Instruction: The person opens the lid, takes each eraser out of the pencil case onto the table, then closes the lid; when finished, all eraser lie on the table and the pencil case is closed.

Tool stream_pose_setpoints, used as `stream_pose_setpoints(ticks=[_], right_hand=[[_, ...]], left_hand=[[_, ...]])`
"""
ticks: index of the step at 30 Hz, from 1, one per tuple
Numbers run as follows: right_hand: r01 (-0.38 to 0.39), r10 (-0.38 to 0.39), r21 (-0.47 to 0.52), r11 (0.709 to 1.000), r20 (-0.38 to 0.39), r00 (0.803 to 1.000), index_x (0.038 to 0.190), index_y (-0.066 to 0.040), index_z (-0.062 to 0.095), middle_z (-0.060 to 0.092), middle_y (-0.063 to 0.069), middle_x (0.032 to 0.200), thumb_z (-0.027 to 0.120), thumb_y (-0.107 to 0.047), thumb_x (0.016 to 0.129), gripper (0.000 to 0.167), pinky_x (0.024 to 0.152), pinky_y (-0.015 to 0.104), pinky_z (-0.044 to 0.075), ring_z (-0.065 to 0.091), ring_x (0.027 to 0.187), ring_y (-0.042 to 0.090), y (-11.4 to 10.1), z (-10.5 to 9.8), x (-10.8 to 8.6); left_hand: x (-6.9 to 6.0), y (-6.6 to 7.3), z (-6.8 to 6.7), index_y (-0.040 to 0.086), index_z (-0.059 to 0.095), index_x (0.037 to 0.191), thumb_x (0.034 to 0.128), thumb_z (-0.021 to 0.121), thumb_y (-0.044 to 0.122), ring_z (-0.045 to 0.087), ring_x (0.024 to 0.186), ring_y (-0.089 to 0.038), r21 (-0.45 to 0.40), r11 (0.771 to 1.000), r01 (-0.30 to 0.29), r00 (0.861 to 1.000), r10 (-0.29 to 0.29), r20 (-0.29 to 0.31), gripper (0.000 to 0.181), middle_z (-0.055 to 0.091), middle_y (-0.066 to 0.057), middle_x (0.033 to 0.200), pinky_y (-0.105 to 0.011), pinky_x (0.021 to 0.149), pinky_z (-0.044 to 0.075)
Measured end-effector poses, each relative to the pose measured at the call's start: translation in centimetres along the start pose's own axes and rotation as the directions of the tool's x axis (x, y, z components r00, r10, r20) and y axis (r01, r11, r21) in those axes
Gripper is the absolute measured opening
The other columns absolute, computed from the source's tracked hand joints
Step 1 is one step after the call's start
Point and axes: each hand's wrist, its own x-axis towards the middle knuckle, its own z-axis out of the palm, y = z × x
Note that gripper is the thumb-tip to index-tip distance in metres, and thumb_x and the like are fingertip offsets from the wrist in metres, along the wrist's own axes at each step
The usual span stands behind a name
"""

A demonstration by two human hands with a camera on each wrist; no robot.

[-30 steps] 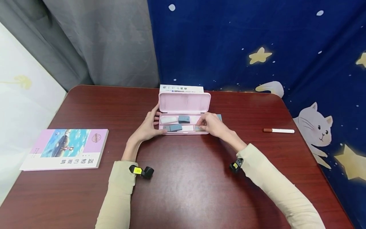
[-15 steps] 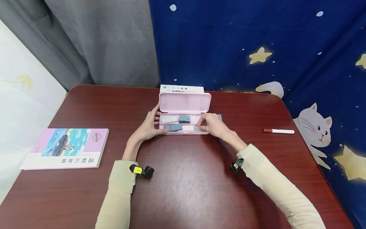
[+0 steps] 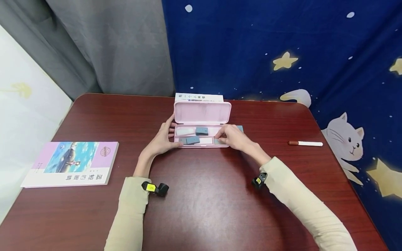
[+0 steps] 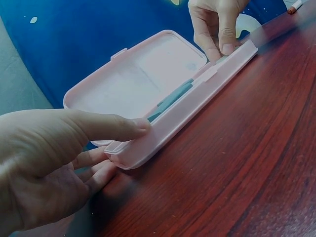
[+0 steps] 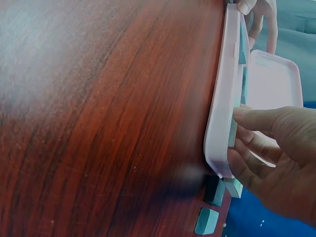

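An opened pink pencil case (image 3: pixel 202 112) sits at the back middle of the table, its lid standing up. My left hand (image 3: pixel 159 140) holds its left end, the thumb (image 4: pixel 121 127) on the front rim and the fingers beside the end wall. At the right end, my right hand (image 3: pixel 233 137) reaches in and pinches a grey-green eraser (image 5: pixel 232 133) in the front compartment; the fingers partly cover it. Inside the case are also blue-grey erasers (image 3: pixel 201 131) and a white block (image 3: pixel 185 131). More blue-grey erasers (image 5: pixel 207 220) lie on the table just beyond the right end.
Behind the lid stands a white book or box (image 3: pixel 199 97) with printed characters. A book (image 3: pixel 73 164) with a blue and purple cover lies on the left. Off to the right is a brown-capped white marker (image 3: pixel 306 143). Curtains hang past the far table edge.
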Motion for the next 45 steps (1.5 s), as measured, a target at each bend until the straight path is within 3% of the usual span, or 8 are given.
stream_pose_setpoints(ticks=[4, 11, 21, 25, 29, 35, 43, 45], right_hand=[[0.002, -0.002, -0.001, 1.0, 0.005, 1.0, 0.091, -0.006, 0.078, 0.071, 0.005, 0.093, 0.074, -0.001, 0.083, 0.011, 0.076, 0.032, 0.05, 0.062, 0.092, 0.019, -0.2, -0.1, 0.1], [-0.006, 0.006, -0.002, 1.0, 0.001, 1.0, 0.087, -0.009, 0.077, 0.072, -0.001, 0.087, 0.076, -0.005, 0.082, 0.007, 0.068, 0.03, 0.048, 0.06, 0.08, 0.016, -0.4, -0.1, 0.3], [-0.036, 0.036, 0.003, 0.999, 0.034, 0.999, 0.088, -0.009, 0.075, 0.071, -0.001, 0.085, 0.076, -0.004, 0.081, 0.008, 0.066, 0.031, 0.048, 0.058, 0.075, 0.015, -0.3, 0.0, 0.4], [-0.027, 0.027, -0.01, 1.0, 0.052, 0.998, 0.092, -0.007, 0.077, 0.072, 0.002, 0.092, 0.073, -0.002, 0.083, 0.011, 0.074, 0.033, 0.05, 0.062, 0.085, 0.016, -0.3, 0.0, 0.5], [0.006, -0.003, -0.035, 0.999, 0.068, 0.998, 0.094, -0.005, 0.077, 0.071, 0.006, 0.095, 0.072, -0.002, 0.084, 0.012, 0.081, 0.036, 0.051, 0.063, 0.094, 0.019, -0.3, -0.1, 0.5], [-0.018, 0.019, -0.012, 1.0, 0.065, 0.998, 0.092, -0.006, 0.077, 0.072, 0.003, 0.091, 0.074, -0.004, 0.084, 0.009, 0.077, 0.034, 0.05, 0.06, 0.086, 0.017, -0.4, -0.1, 0.5], [-0.098, 0.097, 0.031, 0.995, 0.031, 0.995, 0.092, -0.008, 0.077, 0.071, 0.0, 0.086, 0.074, -0.008, 0.084, 0.008, 0.065, 0.029, 0.043, 0.053, 0.074, 0.017, -0.4, -0.8, 0.4], [-0.12, 0.12, 0.068, 0.99, 0.003, 0.993, 0.092, -0.008, 0.077, 0.07, 0.0, 0.083, 0.074, -0.009, 0.084, 0.008, 0.065, 0.029, 0.043, 0.053, 0.073, 0.017, -0.2, -1.2, 0.3]], left_hand=[[-0.2, 0.7, -0.1, 0.001, 0.005, 0.154, 0.0748, 0.078, -0.006, 0.037, 0.121, -0.045, -0.008, 1.0, -0.003, 1.0, 0.003, 0.005, 0.107, 0.029, -0.033, 0.134, -0.054, 0.104, 0.035], [0.6, -2.1, 0.1, 0.011, 0.004, 0.156, 0.0743, 0.081, 0.0, 0.04, 0.12, -0.034, 0.043, 0.999, 0.0, 1.0, 0.001, -0.014, 0.113, 0.032, -0.023, 0.134, -0.047, 0.104, 0.039], [0.9, -2.7, 0.4, 0.014, 0.005, 0.156, 0.0719, 0.083, 0.001, 0.041, 0.119, -0.033, 0.034, 0.999, 0.001, 1.0, 0.0, -0.024, 0.115, 0.033, -0.022, 0.133, -0.046, 0.103, 0.039], [0.8, -2.0, 0.4, 0.01, 0.005, 0.155, 0.0721, 0.082, -0.003, 0.04, 0.12, -0.038, 0.021, 1.0, -0.001, 1.0, 0.002, -0.022, 0.114, 0.032, -0.026, 0.134, -0.049, 0.104, 0.038], [0.1, 0.0, 0.2, 0.001, 0.005, 0.154, 0.0728, 0.079, -0.008, 0.038, 0.121, -0.045, 0.001, 1.0, 0.005, 1.0, -0.005, -0.013, 0.11, 0.03, -0.032, 0.134, -0.053, 0.104, 0.036], [-0.5, 1.6, 0.0, -0.004, 0.006, 0.152, 0.0737, 0.076, -0.01, 0.037, 0.121, -0.047, 0.009, 1.0, 0.01, 1.0, -0.01, -0.002, 0.105, 0.03, -0.035, 0.133, -0.052, 0.104, 0.036], [0.9, -2.7, 0.2, 0.011, 0.006, 0.156, 0.0713, 0.084, 0.002, 0.043, 0.119, -0.034, 0.042, 0.999, -0.007, 1.0, 0.008, -0.028, 0.115, 0.035, -0.022, 0.133, -0.046, 0.103, 0.039], [0.9, -2.8, 0.2, 0.01, 0.007, 0.156, 0.0708, 0.084, 0.001, 0.043, 0.119, -0.033, 0.041, 0.999, -0.007, 0.999, 0.008, -0.032, 0.115, 0.035, -0.021, 0.133, -0.046, 0.103, 0.04]])
